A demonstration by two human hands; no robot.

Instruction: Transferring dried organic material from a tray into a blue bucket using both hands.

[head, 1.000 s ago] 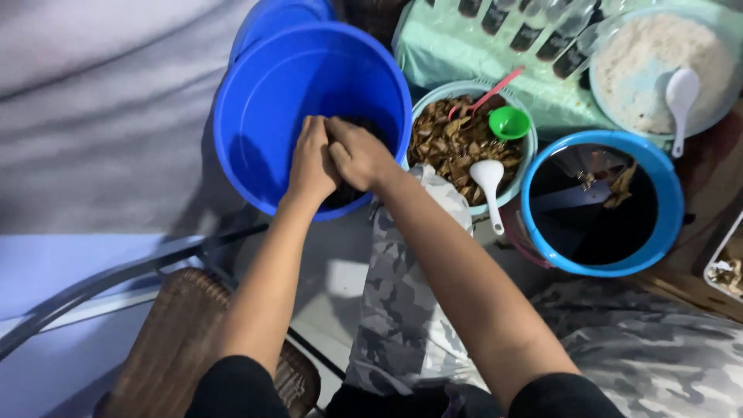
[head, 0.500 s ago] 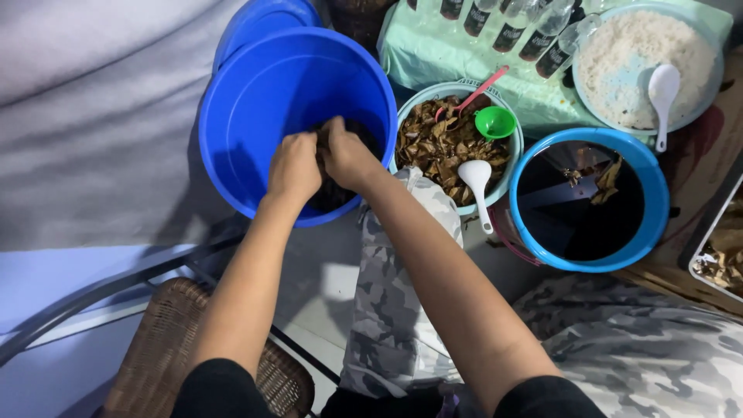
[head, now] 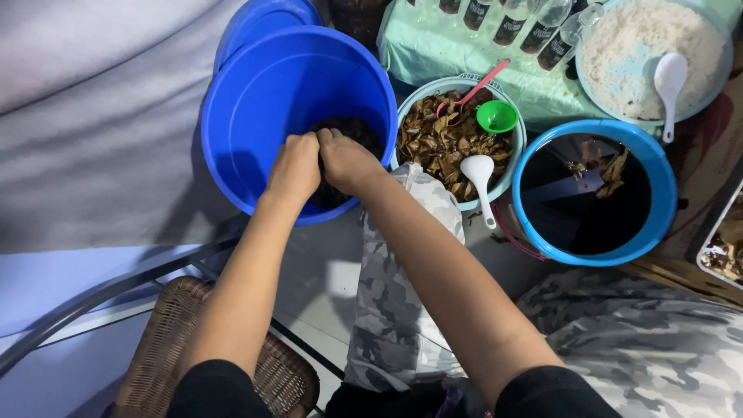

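The large blue bucket [head: 263, 101] stands on the floor at upper left and holds dark wet material [head: 352, 131]. The left hand [head: 295, 166] and right hand [head: 346, 161] meet over its near rim, both curled shut on the dark material. Just to the right, a pale basin [head: 457, 81] holds brown dried leaves [head: 433, 143], a white spoon [head: 480, 174] and a green funnel [head: 497, 116]. Beyond it, a blue bowl [head: 658, 186] contains dark liquid (some leaf pieces floating). Compared with a second ago, both hands remain pressed together inside the bucket.
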